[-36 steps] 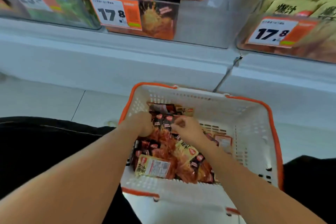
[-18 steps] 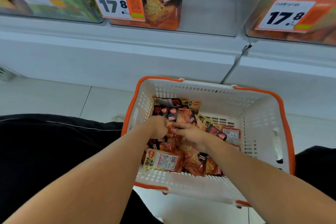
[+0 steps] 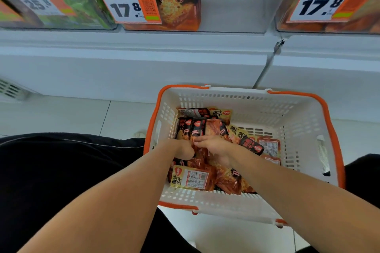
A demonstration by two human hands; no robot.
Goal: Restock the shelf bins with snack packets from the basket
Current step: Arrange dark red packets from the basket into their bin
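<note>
While the white basket with the orange rim [image 3: 304,113] is sitting on the tiled floor [image 3: 72,117] below the shelf bins [image 3: 236,6], both hands are reaching into its heap of snack packets [image 3: 191,177]. The left hand [image 3: 183,149] is curling its fingers around red packets, and the right hand [image 3: 216,147] is pinching the same cluster beside it.

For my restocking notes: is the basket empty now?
Not empty. The basket holds many snack packets on its left side; both hands reach among them.
</note>
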